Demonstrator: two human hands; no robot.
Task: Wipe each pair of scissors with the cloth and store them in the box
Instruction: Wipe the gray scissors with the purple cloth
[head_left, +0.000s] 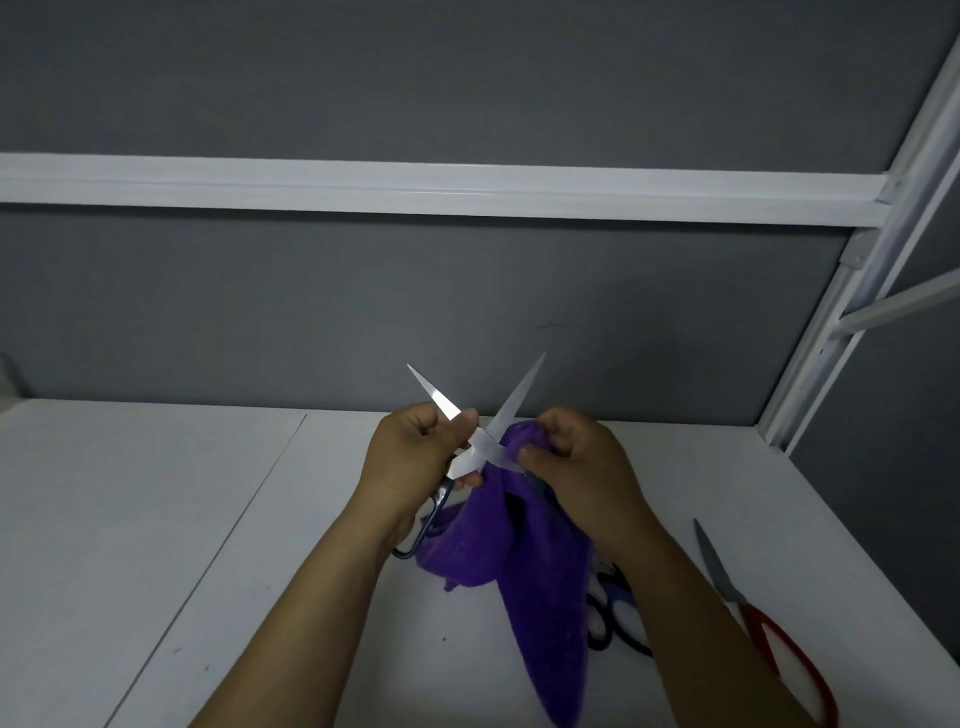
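Two blades of the scissors (480, 448) gape (left grip (410, 457) curled round one, right grip (576, 462) pinching the cloth (519, 545) on the other), so a slip could cut skin.

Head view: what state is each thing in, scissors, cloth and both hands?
Held scissors: blades spread open, held up.
Purple cloth: bunched round one blade, rest hanging.
Left hand: grips the held scissors.
Right hand: pinches the cloth on the blade.
Red scissors: shut, lying on the table.
Blue-and-black scissors: on the table, blades hidden.
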